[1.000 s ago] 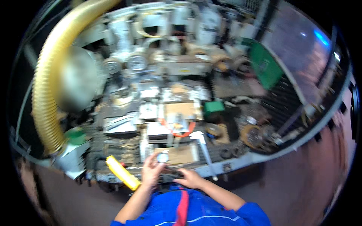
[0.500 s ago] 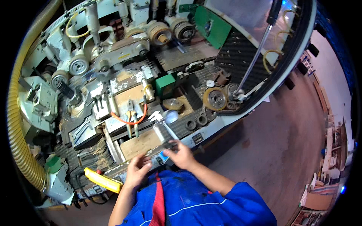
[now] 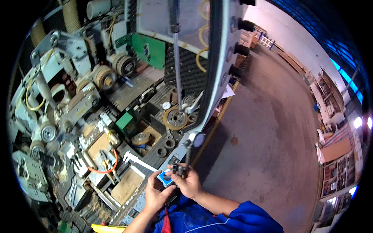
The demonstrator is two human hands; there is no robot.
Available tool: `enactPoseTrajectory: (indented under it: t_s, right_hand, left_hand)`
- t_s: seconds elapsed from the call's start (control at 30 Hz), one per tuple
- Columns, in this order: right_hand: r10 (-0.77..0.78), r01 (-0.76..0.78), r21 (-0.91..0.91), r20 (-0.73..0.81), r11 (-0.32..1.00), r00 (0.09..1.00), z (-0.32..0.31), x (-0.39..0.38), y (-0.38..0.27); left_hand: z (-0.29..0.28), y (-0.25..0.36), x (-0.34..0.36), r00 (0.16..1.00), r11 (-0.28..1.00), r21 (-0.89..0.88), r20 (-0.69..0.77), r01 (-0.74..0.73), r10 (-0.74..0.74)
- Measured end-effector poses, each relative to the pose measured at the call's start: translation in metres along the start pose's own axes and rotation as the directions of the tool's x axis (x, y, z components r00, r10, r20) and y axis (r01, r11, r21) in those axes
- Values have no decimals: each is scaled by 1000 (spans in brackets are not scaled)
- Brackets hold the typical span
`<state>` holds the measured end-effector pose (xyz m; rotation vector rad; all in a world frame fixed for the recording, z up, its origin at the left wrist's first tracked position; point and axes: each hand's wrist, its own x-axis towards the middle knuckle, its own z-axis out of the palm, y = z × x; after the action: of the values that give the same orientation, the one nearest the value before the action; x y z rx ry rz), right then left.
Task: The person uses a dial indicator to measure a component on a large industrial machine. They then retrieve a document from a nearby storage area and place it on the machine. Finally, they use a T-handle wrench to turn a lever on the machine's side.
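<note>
Held in front of my body is a dial gauge stand with a dark rod and clamp knobs (image 3: 179, 169), a round dial (image 3: 199, 139) at its upper end and a square blue base (image 3: 165, 178). My left hand (image 3: 154, 195) closes its thumb and fingers on the blue base. Around the lower rod and knobs, my right hand (image 3: 189, 186) is closed; the palm side is hidden. Just beyond my left fingertips, a silver caliper (image 3: 140, 161) lies on the machine bed. The dial is blurred, so its face cannot be read.
Pliers (image 3: 106, 166) and an orange cord (image 3: 115, 158) lie left on the bed, near wrenches (image 3: 72, 193). Ahead are a green box (image 3: 126, 122), metal rings (image 3: 169, 143) and a brown-rimmed wheel (image 3: 175, 118). A raised hood's frame (image 3: 217, 77) stands at the right, beside the floor (image 3: 264, 155).
My view has swung to the right. The stand has turned so that its dial is farther right, beyond the bed's edge. My left hand, apart before, now grips the blue base.
</note>
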<state>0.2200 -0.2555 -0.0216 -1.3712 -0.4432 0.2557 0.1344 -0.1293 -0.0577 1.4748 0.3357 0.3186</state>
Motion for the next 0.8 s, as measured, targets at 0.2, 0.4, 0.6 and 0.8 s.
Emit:
enactPoseTrajectory:
  t_s: [0.2, 0.4, 0.6, 0.8]
  right_hand:
    - [-200, 227, 69, -275, 972, 940, -74, 40, -31]
    - [-286, 356, 199, -309, 913, 907, -150, 118, -58]
    - [-346, 398, 171, -267, 901, 899, -203, 171, -68]
    - [-588, 589, -60, -204, 806, 783, -212, 185, -67]
  left_hand:
    - [91, 43, 53, 982, 944, 271, 9, -186, 191]
    - [192, 87, 114, 852, 788, 441, -89, -431, 516]
    - [246, 84, 161, 839, 730, 566, -115, -384, 531]
    - [265, 96, 190, 802, 682, 625, -143, -381, 579]
